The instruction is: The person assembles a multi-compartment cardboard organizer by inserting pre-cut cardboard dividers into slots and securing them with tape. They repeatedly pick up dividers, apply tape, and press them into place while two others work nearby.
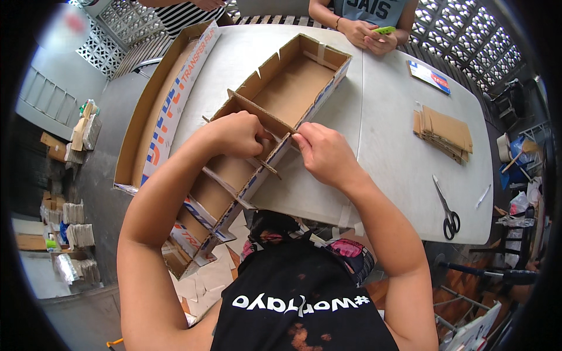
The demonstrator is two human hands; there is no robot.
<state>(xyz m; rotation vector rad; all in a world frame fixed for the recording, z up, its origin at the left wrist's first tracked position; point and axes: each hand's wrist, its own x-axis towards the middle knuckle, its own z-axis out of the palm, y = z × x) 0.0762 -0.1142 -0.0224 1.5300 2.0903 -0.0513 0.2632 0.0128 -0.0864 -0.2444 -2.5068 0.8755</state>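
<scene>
A long, narrow cardboard box (281, 88) lies slantwise across the white table, its near end jutting past the table's edge. Cardboard dividers (257, 112) cross its nearer half, and some ends stick out beyond the side walls. My left hand (237, 134) reaches over the box, closed, fingertips down in a compartment; what they grip is hidden. At the box's right wall, my right hand (323, 153) pinches the end of a cardboard divider between thumb and fingers. Notches show in the far compartment's left wall.
Another long cardboard tray (132, 140) lies at left. On the table's right are stacked cardboard pieces (445, 133), a printed piece (429, 77), black-handled scissors (448, 210) and a white pen (483, 196). Across the table, a person's hands (367, 36) hold a green phone (384, 30); another person stands far left.
</scene>
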